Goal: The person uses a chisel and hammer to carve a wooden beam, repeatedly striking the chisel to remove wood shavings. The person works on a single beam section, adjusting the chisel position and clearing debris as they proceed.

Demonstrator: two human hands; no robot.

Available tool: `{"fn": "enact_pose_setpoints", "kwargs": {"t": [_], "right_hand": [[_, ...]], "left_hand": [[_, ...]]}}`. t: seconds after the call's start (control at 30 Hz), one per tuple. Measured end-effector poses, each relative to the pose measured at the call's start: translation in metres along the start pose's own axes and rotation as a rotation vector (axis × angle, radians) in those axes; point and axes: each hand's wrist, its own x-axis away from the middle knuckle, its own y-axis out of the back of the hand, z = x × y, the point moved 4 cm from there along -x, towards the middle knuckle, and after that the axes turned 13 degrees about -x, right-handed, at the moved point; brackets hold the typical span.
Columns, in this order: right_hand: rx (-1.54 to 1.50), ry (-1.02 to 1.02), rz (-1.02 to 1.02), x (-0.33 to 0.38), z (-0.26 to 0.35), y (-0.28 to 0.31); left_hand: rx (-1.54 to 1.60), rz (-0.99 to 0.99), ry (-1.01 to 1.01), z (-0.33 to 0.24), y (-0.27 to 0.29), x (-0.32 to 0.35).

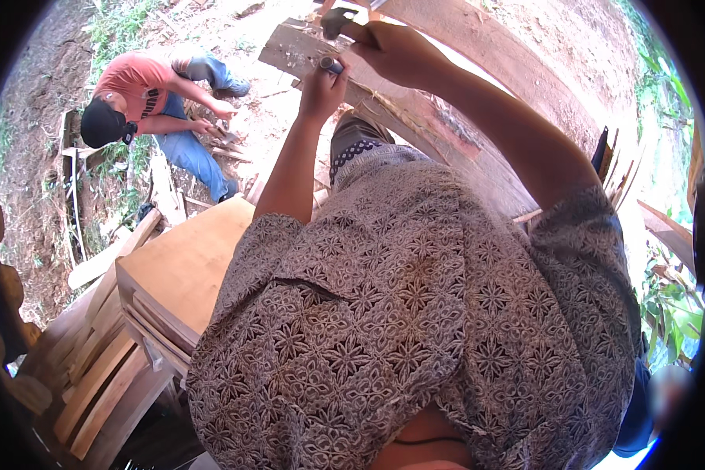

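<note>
I count two bare hands of the wearer, both at the upper centre of the frame and apart from each other. The right hand [384,53] is clamped around the handle of one hammer [337,23], whose dark head sits at the top edge. The left hand [321,94], lower and further left, is closed in a fist on one chisel-like tool [331,66]; I get only its round, ringed butt end, and I can't make out its tip. The hammer head is just above that end, with a gap between them.

Two broad boards run down toward the right from the top: the nearer board [431,129] passes behind the hands, and the farther board [486,55] lies above it. Whether the tool touches the nearer one, I can't tell.

One co-worker [137,90] in a black cap, an orange-red shirt and jeans is at upper left, two hands close together near some wood scraps. At lower left I have one wooden cabinet [192,262] and at least two curved slats [94,384] beside it.
</note>
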Motion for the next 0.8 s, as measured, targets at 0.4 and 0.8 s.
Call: {"fn": "enact_pose_setpoints", "kwargs": {"t": [0.4,0.8], "right_hand": [[-0.038,-0.706,0.160,0.158,-0.104,-0.006],[-0.397,-0.856,-0.019,0.189,-0.090,-0.019]], "left_hand": [[-0.566,0.429,0.004,-0.018,-0.039,-0.087],[-1.045,1.041,-0.228,-0.023,-0.135,-0.127]]}}
